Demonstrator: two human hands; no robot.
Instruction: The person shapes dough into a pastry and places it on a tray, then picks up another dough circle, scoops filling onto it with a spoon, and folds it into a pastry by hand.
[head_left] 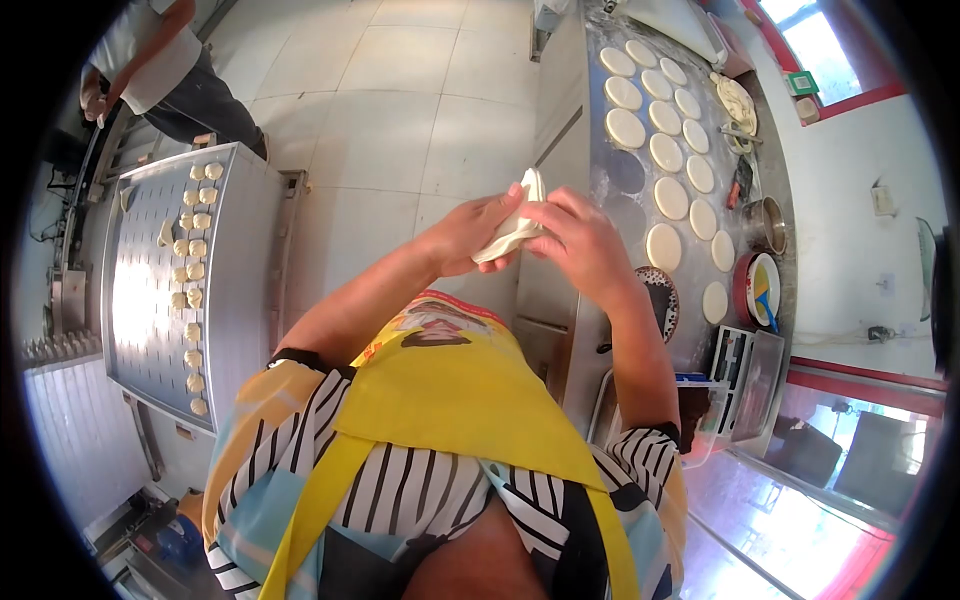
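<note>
A piece of pale dough (512,228), folded over and pointed at its upper end, is held up in front of the yellow apron. My left hand (468,234) cradles it from the left, with fingertips showing beneath. The fingers of my right hand (580,240) pinch its right edge. Both hands are raised over the tiled floor, just left of the metal worktop (628,215). On that worktop lie several flat dough rounds (671,198) in rough rows. What is inside the fold, if anything, is hidden.
At the left, a metal tray table (140,300) bears several small shaped dough pieces (194,297). A person (190,85) stands beyond it. Along the worktop's right side are more dough (735,103), a metal pot (765,225), a red-rimmed bowl (742,285) and a scale (729,360).
</note>
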